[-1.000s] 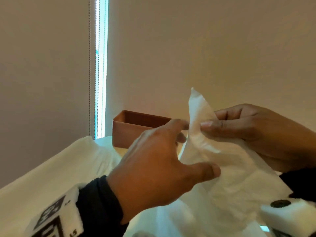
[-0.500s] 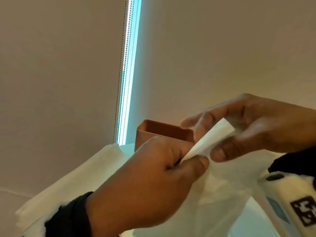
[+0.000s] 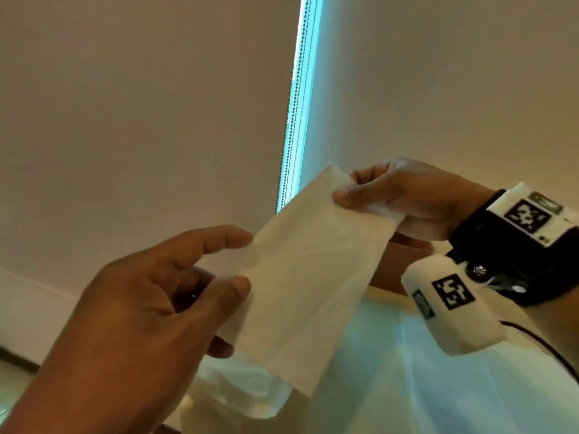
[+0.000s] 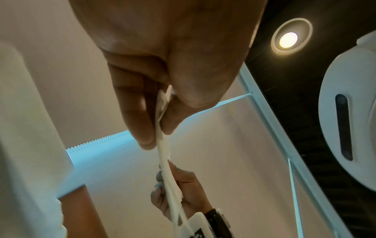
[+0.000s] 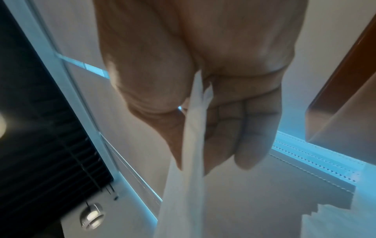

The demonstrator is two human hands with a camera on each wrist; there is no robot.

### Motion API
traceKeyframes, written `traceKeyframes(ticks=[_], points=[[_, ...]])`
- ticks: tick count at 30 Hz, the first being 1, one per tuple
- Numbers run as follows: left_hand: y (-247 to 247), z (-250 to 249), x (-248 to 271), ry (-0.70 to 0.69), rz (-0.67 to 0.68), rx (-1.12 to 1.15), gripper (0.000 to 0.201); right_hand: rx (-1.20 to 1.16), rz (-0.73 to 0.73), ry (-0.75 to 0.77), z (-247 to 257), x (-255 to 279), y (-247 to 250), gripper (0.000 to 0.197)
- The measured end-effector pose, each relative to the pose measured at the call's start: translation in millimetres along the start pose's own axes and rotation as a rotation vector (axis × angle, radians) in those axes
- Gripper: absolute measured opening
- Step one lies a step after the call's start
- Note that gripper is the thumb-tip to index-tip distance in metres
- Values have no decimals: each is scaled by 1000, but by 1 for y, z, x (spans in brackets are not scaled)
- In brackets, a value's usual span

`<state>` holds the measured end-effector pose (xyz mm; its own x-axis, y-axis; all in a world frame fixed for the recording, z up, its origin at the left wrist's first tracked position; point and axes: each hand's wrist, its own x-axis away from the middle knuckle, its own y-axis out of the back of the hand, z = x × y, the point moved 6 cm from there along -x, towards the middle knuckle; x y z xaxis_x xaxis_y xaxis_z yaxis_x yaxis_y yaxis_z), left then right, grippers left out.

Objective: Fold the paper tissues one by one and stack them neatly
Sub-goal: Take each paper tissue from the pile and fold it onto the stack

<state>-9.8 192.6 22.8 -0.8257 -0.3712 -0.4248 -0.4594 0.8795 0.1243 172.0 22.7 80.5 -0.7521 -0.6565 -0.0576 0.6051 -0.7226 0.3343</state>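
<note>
A white paper tissue [image 3: 307, 277] hangs in the air between both hands, folded into a long flat strip. My left hand [image 3: 150, 302] pinches its left edge between thumb and fingers. My right hand [image 3: 404, 195] pinches the upper right corner. In the left wrist view the tissue [image 4: 164, 154] shows edge-on, running from my left hand [image 4: 154, 112] down to my right hand [image 4: 179, 190]. The right wrist view shows the tissue [image 5: 191, 145] pinched between thumb and fingers of my right hand [image 5: 213, 120]. More white tissues [image 3: 244, 393] lie below.
A brown box [image 3: 394, 264] shows partly behind the tissue; its edge [image 5: 341, 90] fills the right wrist view's right side. Roller blinds with a bright gap [image 3: 297, 120] stand behind. A white table surface [image 3: 407, 386] lies below.
Both hands have moved apart and pulled the tissue out into a flat strip. The head view has swung left and upward, so the blind gap now sits further right.
</note>
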Motion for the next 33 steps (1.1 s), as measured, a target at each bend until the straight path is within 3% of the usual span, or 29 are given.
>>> traceKeyframes(ticks=[2,4,9,15,17,21,25,27,29,31,33], points=[[11,11,1,-1,-27,-131,25,176,-89,-10,-14,-20,-9,11],[17,26,1,46,-6,-293,42,400,-164,-11,-27,-37,-19,14],[14,45,-1,124,123,-670,34,778,-80,-83,-60,-60,-49,15],[11,58,-5,163,222,-918,18,963,-60,-125,-89,-68,-63,22],[13,65,-5,199,247,-962,17,1039,-65,-137,-95,-69,-64,33],[10,58,-4,129,220,-1048,22,1166,-154,-157,-98,-68,-52,53],[7,39,-5,113,186,-1067,24,1173,-252,-172,-81,-54,-23,40],[3,16,-8,-3,90,-1022,22,1144,-294,-182,-65,-36,-2,36],[-17,-12,-7,-146,79,-983,32,1131,-327,-186,-46,-9,18,35],[-49,-46,-2,-338,157,-933,40,1086,-347,-187,-28,27,34,32],[-85,-56,5,-436,306,-885,41,1048,-359,-179,-15,68,46,29]])
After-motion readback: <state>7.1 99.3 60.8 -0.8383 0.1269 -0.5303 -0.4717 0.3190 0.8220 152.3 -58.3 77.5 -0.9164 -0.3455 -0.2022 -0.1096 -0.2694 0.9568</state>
